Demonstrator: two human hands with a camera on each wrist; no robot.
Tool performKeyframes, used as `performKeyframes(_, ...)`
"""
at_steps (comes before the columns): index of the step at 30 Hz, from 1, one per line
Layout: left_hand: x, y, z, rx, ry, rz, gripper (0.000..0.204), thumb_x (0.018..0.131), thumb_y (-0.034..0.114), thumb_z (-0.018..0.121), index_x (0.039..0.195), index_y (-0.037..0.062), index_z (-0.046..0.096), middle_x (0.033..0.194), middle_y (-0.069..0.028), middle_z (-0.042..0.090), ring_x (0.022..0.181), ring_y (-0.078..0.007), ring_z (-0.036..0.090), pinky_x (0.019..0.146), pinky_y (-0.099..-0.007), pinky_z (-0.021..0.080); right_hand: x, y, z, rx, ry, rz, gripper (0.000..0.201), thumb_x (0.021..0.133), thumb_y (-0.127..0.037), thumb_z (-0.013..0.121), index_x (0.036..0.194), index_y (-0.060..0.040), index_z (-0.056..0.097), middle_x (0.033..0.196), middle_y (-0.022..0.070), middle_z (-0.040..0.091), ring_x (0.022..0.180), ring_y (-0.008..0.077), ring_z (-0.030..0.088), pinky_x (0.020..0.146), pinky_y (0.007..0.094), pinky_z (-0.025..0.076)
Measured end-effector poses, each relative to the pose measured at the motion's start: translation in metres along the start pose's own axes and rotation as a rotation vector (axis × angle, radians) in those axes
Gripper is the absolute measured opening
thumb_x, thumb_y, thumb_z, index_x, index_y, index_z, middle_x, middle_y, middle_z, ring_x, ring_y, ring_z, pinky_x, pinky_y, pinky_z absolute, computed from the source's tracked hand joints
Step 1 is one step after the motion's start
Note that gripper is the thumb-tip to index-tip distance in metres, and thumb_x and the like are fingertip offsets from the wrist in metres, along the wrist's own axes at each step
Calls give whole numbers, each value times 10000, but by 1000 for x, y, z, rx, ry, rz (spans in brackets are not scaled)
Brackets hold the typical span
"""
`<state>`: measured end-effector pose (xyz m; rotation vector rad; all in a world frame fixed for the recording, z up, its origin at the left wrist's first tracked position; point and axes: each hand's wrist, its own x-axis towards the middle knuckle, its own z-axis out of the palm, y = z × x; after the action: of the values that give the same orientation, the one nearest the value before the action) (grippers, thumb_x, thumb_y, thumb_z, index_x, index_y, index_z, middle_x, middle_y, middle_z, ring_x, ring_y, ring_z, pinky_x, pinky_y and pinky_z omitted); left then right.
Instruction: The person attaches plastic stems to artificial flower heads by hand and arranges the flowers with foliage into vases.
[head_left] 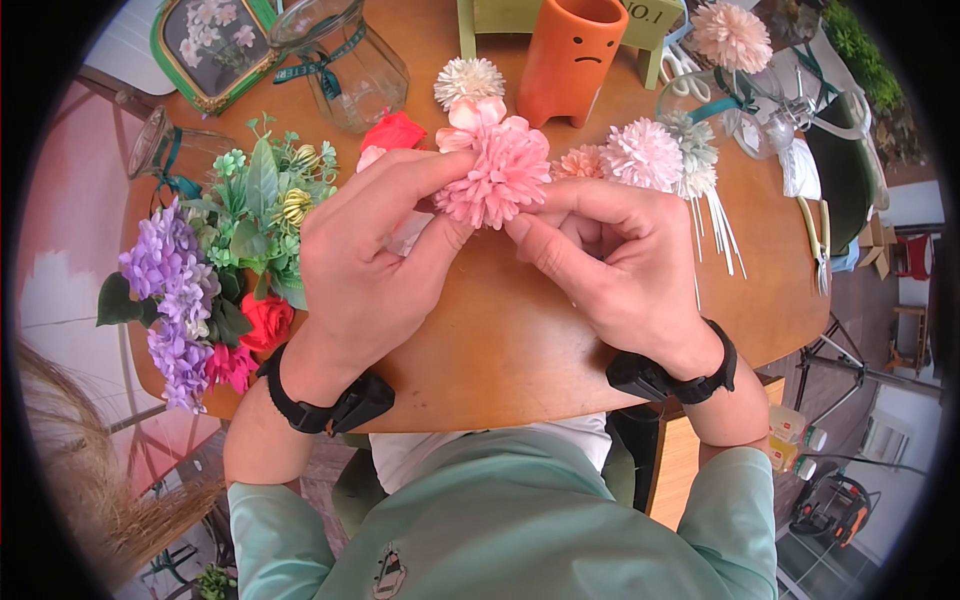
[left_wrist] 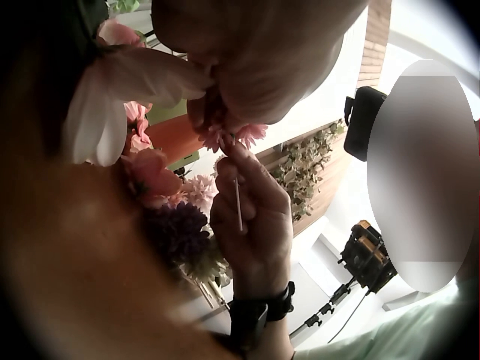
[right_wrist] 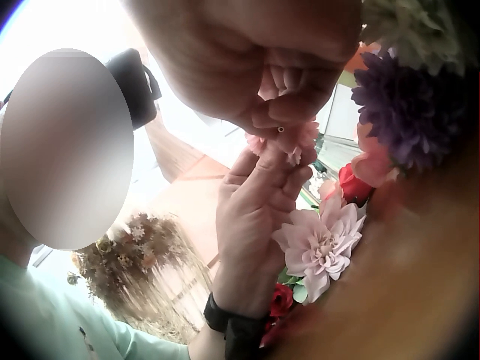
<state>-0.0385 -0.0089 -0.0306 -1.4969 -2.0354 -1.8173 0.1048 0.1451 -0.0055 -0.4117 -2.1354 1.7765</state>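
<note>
A full pink artificial flower (head_left: pixel 503 172) is held up over the front of the table between both hands. My left hand (head_left: pixel 372 245) pinches its left side, thumb below and fingers behind the petals. From the right, my right hand (head_left: pixel 625 255) pinches at the flower's lower edge with thumb and forefinger, its other fingers curled in. A thin white stick (left_wrist: pixel 238 204) shows against the right hand in the left wrist view. In the right wrist view the hands mostly cover the flower (right_wrist: pixel 304 139), leaving petals visible around the fingertips.
Purple flowers (head_left: pixel 170 290), greenery (head_left: pixel 262 195) and a red rose (head_left: pixel 267 320) lie left. Behind stand a glass vase (head_left: pixel 375 85) and an orange pot (head_left: pixel 572 60). Pale pompom flowers (head_left: pixel 643 155) with white stems lie right, near pliers (head_left: pixel 822 245). The wooden table (head_left: pixel 500 350) curves in front.
</note>
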Motion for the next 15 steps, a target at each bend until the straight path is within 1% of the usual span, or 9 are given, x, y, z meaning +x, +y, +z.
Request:
performKeyframes(2,1,1,-2,57,-19,32,304,820,-73,788,1118,-27,752,1002,-149,762,857,-240,745,752,-315,584,1,-2,-1,-14,-10,19,82,953,-43,745,979,32,761,571,-87,483,527,-18,372,473,234,269)
performKeyframes(4,2,2,-3,73,-26,51,305,817,-73,789,1116,-25,753,996,-149,763,857,-241,746,749,-314,582,1,-2,-1,-28,-19,40,81,953,-44,746,971,34,758,575,-88,475,531,-16,365,474,236,266)
performKeyframes(8,3,4,-5,123,-45,109,303,813,-73,792,1109,-22,758,990,-150,767,852,-242,749,744,-312,581,1,0,0,31,-7,34,73,955,-38,743,957,34,754,582,-97,468,537,-14,356,476,237,259)
performKeyframes(12,4,4,-8,112,-68,102,320,813,-72,790,1127,-17,755,1014,-148,769,879,-236,751,760,-308,579,2,2,-2,24,-18,3,71,958,-31,741,951,38,757,580,-106,460,533,-19,356,472,242,248)
performKeyframes(13,5,5,-8,66,-73,49,336,818,-71,785,1147,-17,749,1048,-146,768,897,-225,751,777,-304,577,2,2,-3,25,-19,2,71,958,-31,741,951,38,757,580,-106,460,533,-19,356,472,242,248)
performKeyframes(14,6,6,-9,20,-78,-3,351,822,-69,780,1167,-18,743,1082,-143,766,915,-215,750,794,-300,575,2,1,-5,63,-23,-21,65,956,-22,737,962,40,757,603,-98,509,542,-24,387,474,231,272)
performKeyframes(15,9,10,-10,20,-78,-2,351,822,-69,780,1167,-18,743,1082,-143,766,915,-215,750,794,-300,575,3,-1,-8,100,-27,-45,63,954,-14,734,973,42,757,626,-90,557,550,-29,418,476,220,296)
